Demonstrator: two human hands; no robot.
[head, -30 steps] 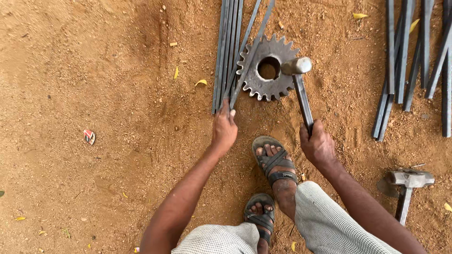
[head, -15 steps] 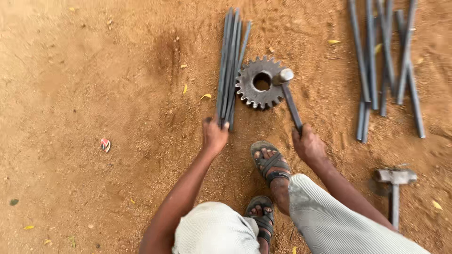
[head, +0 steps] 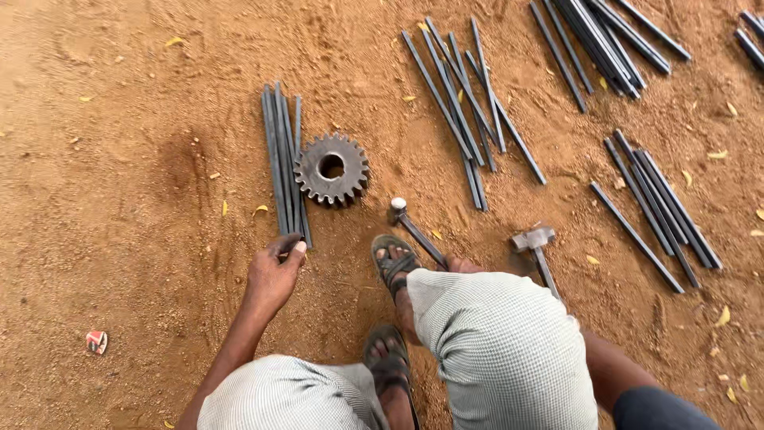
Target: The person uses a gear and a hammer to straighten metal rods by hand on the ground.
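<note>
My left hand (head: pixel 273 277) pinches the near ends of a small bundle of dark steel rods (head: pixel 282 159) lying on the dirt. Right beside the bundle lies a rusty toothed gear wheel (head: pixel 331 169), flat, with a round hole in its middle. Only a little of my right hand (head: pixel 461 263) shows behind my knee; it grips the handle of a hammer (head: pixel 406 220). The hammer's head rests on the ground just below the gear, near my sandalled foot (head: pixel 394 263).
A second hammer (head: pixel 536 243) lies on the dirt to the right of my knee. Several groups of loose steel rods lie farther off: one at centre top (head: pixel 465 103), one at upper right (head: pixel 605 36), one at right (head: pixel 660 203). A small red scrap (head: pixel 96 342) lies at lower left.
The hammer head has come off the gear and dropped to the ground near my foot. My left hand stays at the rod ends. The view has tilted, showing more rods on the right.
</note>
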